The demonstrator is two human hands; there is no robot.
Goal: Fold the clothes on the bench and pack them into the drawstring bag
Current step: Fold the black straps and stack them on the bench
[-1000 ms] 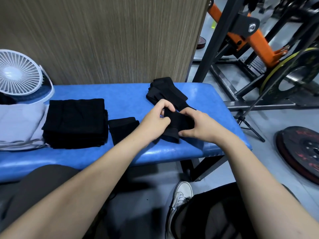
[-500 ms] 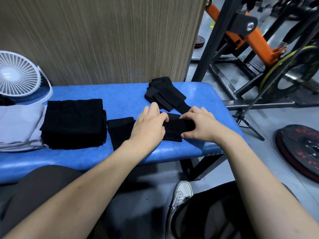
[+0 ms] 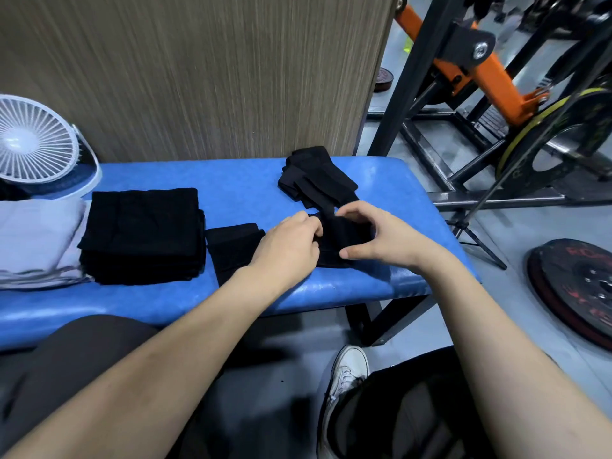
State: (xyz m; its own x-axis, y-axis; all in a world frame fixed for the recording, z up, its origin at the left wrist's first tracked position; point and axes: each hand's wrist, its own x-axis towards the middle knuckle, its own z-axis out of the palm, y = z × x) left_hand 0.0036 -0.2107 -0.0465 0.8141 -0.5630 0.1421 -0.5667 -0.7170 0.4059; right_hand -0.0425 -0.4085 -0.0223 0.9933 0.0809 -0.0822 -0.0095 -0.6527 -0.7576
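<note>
Both hands | left hand [image 3: 291, 240] and right hand [image 3: 381, 240] now pinch black garment [image 3: 344, 236], lifted again

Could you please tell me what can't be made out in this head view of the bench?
- Small black garment: its middle is covered by both hands, left hand, right hand; type unclear.
- Drawstring bag: not identifiable anywhere.
- Grey cloth and white fan: cut off by the left edge.
- Weight plate: cut by the right edge, lettering unreadable.
</note>
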